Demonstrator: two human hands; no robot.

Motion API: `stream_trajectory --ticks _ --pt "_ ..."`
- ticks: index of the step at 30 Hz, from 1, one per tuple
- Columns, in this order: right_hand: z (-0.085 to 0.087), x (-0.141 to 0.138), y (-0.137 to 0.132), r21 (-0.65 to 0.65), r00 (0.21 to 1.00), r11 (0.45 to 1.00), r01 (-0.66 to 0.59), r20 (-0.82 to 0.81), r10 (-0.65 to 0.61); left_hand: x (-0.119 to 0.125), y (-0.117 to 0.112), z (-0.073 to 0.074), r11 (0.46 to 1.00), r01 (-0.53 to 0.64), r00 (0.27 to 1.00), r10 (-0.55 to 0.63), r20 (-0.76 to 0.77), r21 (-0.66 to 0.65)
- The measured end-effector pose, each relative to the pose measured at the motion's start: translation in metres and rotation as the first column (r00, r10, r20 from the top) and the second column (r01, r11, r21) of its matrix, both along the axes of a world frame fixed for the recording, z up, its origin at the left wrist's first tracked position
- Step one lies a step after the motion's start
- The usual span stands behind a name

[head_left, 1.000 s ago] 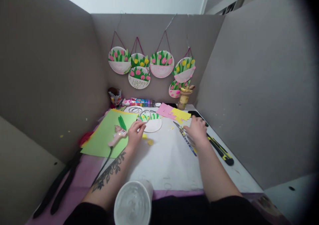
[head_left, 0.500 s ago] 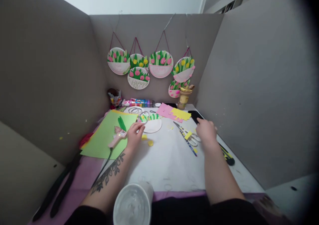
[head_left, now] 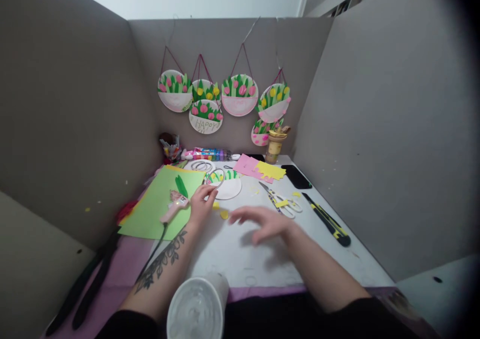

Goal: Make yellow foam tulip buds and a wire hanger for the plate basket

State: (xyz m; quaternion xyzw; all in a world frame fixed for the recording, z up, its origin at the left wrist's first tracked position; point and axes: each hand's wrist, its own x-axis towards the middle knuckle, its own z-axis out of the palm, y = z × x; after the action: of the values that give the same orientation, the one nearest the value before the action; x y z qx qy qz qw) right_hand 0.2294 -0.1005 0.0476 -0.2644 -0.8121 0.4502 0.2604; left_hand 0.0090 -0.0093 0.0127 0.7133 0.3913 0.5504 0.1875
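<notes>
My left hand (head_left: 200,204) rests at the edge of a green paper sheet (head_left: 155,214), fingers pinched on a thin grey loop (head_left: 216,175) that reaches over a small white paper plate (head_left: 229,190) with green and yellow cut-outs. My right hand (head_left: 262,222) hovers low over the white table top (head_left: 255,254), fingers spread and a little blurred, holding nothing. It is nearest to a small yellow paper piece (head_left: 224,214). Scissors (head_left: 285,205) lie to its right.
A pink glue gun (head_left: 174,206) lies on the green sheet. A yellow-black utility knife (head_left: 330,224) and a black phone (head_left: 296,176) lie at the right. Pink and yellow sheets (head_left: 258,169), a jar (head_left: 273,149) and a white cup (head_left: 195,309) stand around. Grey partition walls enclose the desk.
My right hand has left the scissors area at the right and swung left toward the table's middle, now spread open. My left hand has stayed on the loop.
</notes>
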Motion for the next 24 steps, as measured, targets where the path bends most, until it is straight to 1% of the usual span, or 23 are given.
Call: stream_trajectory --ticks 1,3,4,6,8,9,11,13,15,17,18,20,22,24 --pt "-0.004 -0.025 -0.007 -0.046 0.991 0.989 -0.137 -0.013 0.137 0.0 0.0 0.0 1.0 0.001 1.0 -0.001 -0.002 0.0" --pt "-0.016 -0.068 -0.02 -0.092 0.961 0.956 -0.277 -0.012 0.277 0.0 0.002 -0.002 1.0 0.001 1.0 -0.001 -0.001 0.002" --pt "-0.022 -0.085 -0.025 -0.116 0.936 0.929 -0.35 -0.018 0.351 0.0 0.002 -0.003 1.0 -0.001 1.0 0.001 0.003 0.005" --pt "-0.033 -0.107 -0.03 -0.113 0.906 0.899 -0.422 -0.011 0.424 0.0 0.003 -0.004 1.0 -0.007 1.0 0.007 0.007 0.012" --pt "-0.039 -0.114 -0.032 -0.087 0.888 0.885 -0.457 0.016 0.46 0.0 0.003 -0.004 1.0 -0.006 1.0 0.006 0.005 0.016" --pt "-0.04 -0.114 -0.033 -0.072 0.89 0.889 -0.451 0.027 0.454 0.0 0.002 -0.004 1.0 0.0 1.0 0.0 0.005 0.017" --pt "-0.038 -0.109 -0.035 -0.039 0.914 0.914 -0.404 0.02 0.405 0.0 0.001 -0.003 1.0 0.016 1.0 -0.017 0.007 0.02" --pt "-0.03 -0.102 -0.04 0.01 0.938 0.939 -0.343 -0.037 0.344 0.0 0.0 -0.003 0.999 0.026 1.0 -0.026 0.008 0.025" --pt "-0.018 -0.097 -0.047 0.093 0.935 0.942 -0.323 -0.122 0.333 0.0 0.0 -0.003 0.999 0.021 1.0 -0.021 0.006 0.025" --pt "-0.005 -0.093 -0.053 0.232 0.912 0.927 -0.296 -0.221 0.346 0.0 0.0 -0.003 1.0 0.015 1.0 -0.015 0.005 0.025" --pt "0.001 -0.093 -0.056 0.311 0.895 0.912 -0.266 -0.271 0.353 0.0 0.0 -0.003 1.0 0.016 1.0 -0.016 0.004 0.025" --pt "0.012 -0.092 -0.06 0.429 0.868 0.881 -0.198 -0.341 0.361 0.0 0.001 -0.003 0.999 0.02 1.0 -0.02 0.002 0.028" --pt "0.022 -0.092 -0.063 0.503 0.851 0.85 -0.158 -0.367 0.375 0.001 0.0 -0.003 0.999 0.018 1.0 -0.018 -0.002 0.027" --pt "0.03 -0.092 -0.065 0.545 0.85 0.826 -0.144 -0.359 0.385 0.001 0.0 -0.002 1.0 0.012 1.0 -0.012 -0.005 0.023"
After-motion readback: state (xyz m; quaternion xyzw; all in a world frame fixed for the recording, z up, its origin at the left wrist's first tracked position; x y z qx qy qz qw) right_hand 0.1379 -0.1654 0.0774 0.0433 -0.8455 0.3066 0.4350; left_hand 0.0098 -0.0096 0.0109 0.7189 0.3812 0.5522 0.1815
